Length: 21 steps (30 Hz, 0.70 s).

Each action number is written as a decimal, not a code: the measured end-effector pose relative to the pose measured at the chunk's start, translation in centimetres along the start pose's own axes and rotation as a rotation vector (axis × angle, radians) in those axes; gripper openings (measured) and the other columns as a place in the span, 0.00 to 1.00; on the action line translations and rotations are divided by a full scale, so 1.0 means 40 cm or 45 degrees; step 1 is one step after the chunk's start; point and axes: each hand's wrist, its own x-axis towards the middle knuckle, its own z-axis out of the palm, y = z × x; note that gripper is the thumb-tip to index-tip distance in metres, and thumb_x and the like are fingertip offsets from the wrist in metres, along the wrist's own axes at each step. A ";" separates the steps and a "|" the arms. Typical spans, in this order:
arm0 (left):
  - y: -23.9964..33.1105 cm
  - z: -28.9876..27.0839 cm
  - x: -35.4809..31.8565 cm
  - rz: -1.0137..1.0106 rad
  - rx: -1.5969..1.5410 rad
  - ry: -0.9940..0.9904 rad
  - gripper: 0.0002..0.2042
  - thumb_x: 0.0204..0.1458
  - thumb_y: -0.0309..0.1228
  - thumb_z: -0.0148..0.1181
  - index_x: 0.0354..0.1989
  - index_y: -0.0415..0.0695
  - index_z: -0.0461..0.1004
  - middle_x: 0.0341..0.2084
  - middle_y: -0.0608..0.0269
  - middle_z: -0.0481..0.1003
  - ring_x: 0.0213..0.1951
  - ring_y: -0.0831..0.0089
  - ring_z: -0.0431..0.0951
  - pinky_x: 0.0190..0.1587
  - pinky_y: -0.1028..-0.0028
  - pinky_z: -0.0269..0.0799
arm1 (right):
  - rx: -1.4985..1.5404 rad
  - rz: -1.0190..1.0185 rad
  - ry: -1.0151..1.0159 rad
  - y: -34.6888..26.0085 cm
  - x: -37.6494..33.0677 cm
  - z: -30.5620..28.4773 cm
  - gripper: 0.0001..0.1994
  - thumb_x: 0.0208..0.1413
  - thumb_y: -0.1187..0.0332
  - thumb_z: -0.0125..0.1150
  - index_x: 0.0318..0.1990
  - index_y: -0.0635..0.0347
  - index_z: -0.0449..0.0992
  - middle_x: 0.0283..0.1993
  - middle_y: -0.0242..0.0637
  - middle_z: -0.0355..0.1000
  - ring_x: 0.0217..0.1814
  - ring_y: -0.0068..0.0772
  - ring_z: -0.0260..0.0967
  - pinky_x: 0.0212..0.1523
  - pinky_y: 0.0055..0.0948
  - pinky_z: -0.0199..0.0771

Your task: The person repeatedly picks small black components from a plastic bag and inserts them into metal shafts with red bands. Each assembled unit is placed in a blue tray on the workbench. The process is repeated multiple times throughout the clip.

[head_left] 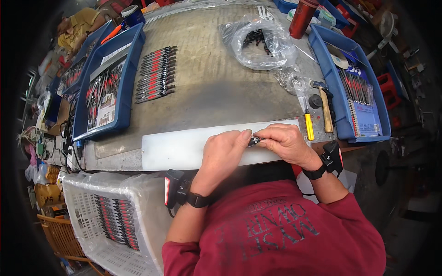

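Observation:
Above the white board [175, 149] at the bench's near edge, both my hands meet with their fingers closed. A small black part [253, 141] with a shiny tip shows between them. My left hand [225, 149] pinches it from the left, its thumb on top. My right hand [289, 141] grips its other side between thumb and fingers. Most of the part is hidden by the fingers, so its kind cannot be told. Farther left on the bench lies a column of slim black-and-red pen-like pieces [156, 73], side by side.
Blue trays with similar pieces stand left [125, 103] and right [347, 131]. A clear plastic bag [235, 46] of black parts lies far off. Near the right tray are a yellow-handled screwdriver [309, 126] and hammer [327, 110]. A lined white crate [83, 221] holds more pieces at lower left.

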 end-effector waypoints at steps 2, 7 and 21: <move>0.001 0.000 0.000 0.016 -0.026 0.000 0.23 0.61 0.44 0.51 0.21 0.36 0.69 0.12 0.62 0.56 0.19 0.78 0.55 0.21 0.71 0.58 | 0.001 -0.003 0.006 0.001 0.000 0.001 0.09 0.49 0.71 0.64 0.37 0.64 0.78 0.26 0.39 0.73 0.27 0.38 0.71 0.28 0.31 0.69; 0.001 0.003 0.001 0.037 -0.009 0.012 0.22 0.60 0.43 0.53 0.22 0.36 0.71 0.11 0.59 0.59 0.18 0.78 0.57 0.21 0.72 0.59 | 0.000 0.002 -0.007 0.002 0.001 0.000 0.09 0.49 0.71 0.65 0.37 0.65 0.78 0.26 0.40 0.73 0.27 0.39 0.71 0.28 0.31 0.69; -0.004 0.002 0.002 -0.059 0.056 -0.086 0.23 0.55 0.48 0.56 0.20 0.39 0.74 0.15 0.47 0.69 0.21 0.47 0.71 0.23 0.59 0.65 | 0.106 0.049 -0.110 -0.007 0.002 -0.008 0.07 0.48 0.73 0.64 0.36 0.64 0.78 0.30 0.42 0.75 0.31 0.41 0.73 0.33 0.32 0.72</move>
